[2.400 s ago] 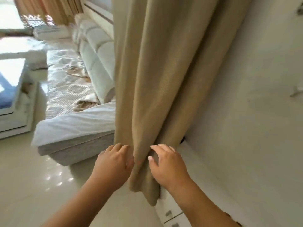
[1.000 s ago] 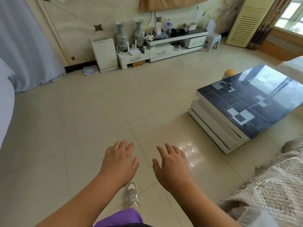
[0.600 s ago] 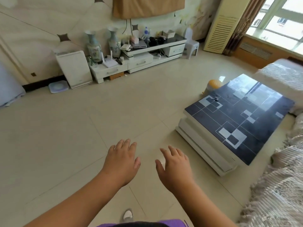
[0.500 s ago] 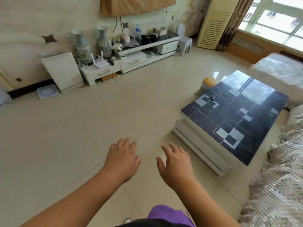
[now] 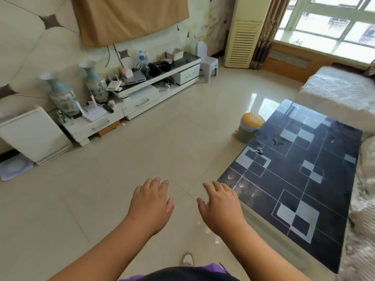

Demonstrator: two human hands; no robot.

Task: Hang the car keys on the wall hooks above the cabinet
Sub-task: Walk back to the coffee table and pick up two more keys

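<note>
Turned away from the curtain; coffee table (image 5: 300,179) now nearer, right of frame. Small dark object, probably the car keys (image 5: 259,151), on its upper-left corner. My left hand (image 5: 151,205) and right hand (image 5: 220,207) spread flat, empty. Hooks not visible. Fetch first.

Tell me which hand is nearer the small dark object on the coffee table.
Right. The right hand hovers at the table's near corner, below the small dark object; the left hand is farther left, over the floor.

We are in a home living room: a low TV stand (image 5: 154,86) with vases (image 5: 60,94), a coffee table (image 5: 304,179), a sofa (image 5: 341,96).
</note>
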